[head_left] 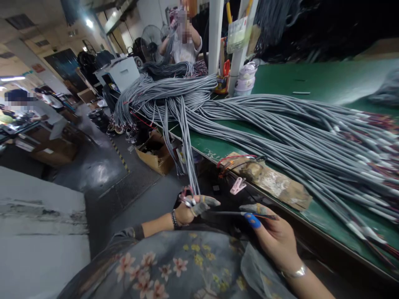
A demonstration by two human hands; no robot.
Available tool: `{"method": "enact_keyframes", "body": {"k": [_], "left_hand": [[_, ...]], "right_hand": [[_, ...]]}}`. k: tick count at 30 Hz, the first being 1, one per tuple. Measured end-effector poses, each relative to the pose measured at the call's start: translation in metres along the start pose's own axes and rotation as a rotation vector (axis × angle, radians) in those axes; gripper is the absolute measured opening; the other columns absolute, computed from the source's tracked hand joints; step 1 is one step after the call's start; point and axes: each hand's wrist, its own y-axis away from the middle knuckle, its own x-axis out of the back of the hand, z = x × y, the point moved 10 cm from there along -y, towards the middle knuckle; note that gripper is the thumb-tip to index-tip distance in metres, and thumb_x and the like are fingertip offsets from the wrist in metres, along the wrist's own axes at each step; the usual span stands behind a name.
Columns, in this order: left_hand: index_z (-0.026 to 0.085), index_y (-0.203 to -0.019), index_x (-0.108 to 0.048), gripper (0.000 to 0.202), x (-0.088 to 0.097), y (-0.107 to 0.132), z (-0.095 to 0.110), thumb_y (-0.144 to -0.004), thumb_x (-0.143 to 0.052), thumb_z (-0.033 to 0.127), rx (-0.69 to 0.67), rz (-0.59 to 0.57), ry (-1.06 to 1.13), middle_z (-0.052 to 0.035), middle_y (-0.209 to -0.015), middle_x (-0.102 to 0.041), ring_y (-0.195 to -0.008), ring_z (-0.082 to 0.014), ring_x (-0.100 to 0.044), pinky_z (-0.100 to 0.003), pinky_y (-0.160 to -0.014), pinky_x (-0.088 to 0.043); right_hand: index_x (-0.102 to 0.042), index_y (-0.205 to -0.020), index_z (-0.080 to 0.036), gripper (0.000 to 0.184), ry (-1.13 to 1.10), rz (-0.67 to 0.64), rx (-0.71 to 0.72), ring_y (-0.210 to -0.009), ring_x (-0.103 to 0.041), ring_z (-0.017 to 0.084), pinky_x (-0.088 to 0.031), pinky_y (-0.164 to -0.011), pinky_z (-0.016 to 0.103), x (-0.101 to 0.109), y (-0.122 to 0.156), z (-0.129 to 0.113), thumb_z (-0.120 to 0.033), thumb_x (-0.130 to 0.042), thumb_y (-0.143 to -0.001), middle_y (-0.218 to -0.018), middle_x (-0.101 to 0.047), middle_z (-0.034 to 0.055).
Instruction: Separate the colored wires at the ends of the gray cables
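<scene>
My left hand is closed around the ends of a few grey cables that hang down from the big bundle on the green bench. Thin coloured wire ends stick out above its fingers, which wear taped tips. My right hand pinches a thin dark wire stretched between the two hands; its thumb carries blue tape. Both hands sit just below the bench's front edge, over my flowered sleeve.
A large mass of grey cables covers the bench. A worn cardboard-wrapped block and a pink clip lie at the edge. A cardboard box stands on the floor. Another person works at the far end; white posts rise there.
</scene>
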Motion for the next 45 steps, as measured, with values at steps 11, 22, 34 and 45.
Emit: {"method": "enact_keyframes", "body": {"k": [11, 22, 34, 45], "left_hand": [[0.014, -0.082, -0.073, 0.046, 0.038, 0.011, 0.008, -0.068, -0.071, 0.058, -0.055, 0.187, 0.206, -0.0036, -0.056, -0.064, -0.051, -0.0109, -0.055, -0.023, -0.053, -0.040], [0.016, -0.107, -0.066, 0.057, 0.002, -0.009, 0.015, -0.072, -0.066, 0.061, -0.027, 0.027, 0.235, -0.0120, -0.099, -0.070, -0.093, -0.0220, -0.064, -0.029, -0.076, -0.046], [0.016, -0.075, -0.065, 0.046, 0.000, -0.024, 0.030, -0.050, -0.082, 0.051, -0.059, -0.143, 0.505, 0.0087, -0.031, -0.040, -0.025, -0.0056, -0.032, -0.023, -0.038, -0.031], [0.015, -0.083, -0.064, 0.040, 0.013, -0.014, 0.017, -0.063, -0.077, 0.047, -0.026, 0.213, 0.314, 0.0015, -0.052, -0.058, -0.053, -0.0130, -0.056, -0.026, -0.056, -0.043]], "right_hand": [[-0.072, -0.080, -0.027, 0.016, 0.008, -0.062, 0.030, -0.061, -0.065, 0.021, -0.053, -0.059, 0.032, -0.006, -0.009, -0.013, -0.037, -0.061, -0.080, -0.073, -0.072, 0.0058], [-0.072, -0.081, -0.021, 0.020, -0.170, -0.300, 0.119, -0.051, -0.059, 0.014, -0.047, -0.049, 0.024, -0.046, -0.023, -0.066, -0.038, -0.060, -0.083, -0.062, -0.068, 0.0037], [-0.064, -0.090, -0.019, 0.014, -0.129, -0.385, 0.060, -0.072, -0.063, 0.017, -0.051, -0.068, 0.029, -0.096, -0.025, -0.019, -0.026, -0.054, -0.083, -0.083, -0.068, 0.0060], [-0.054, -0.073, -0.022, 0.014, 0.139, -0.553, 0.118, -0.074, -0.060, 0.016, -0.047, -0.068, 0.026, -0.136, -0.021, -0.004, -0.010, -0.048, -0.075, -0.081, -0.060, 0.0037]]}}
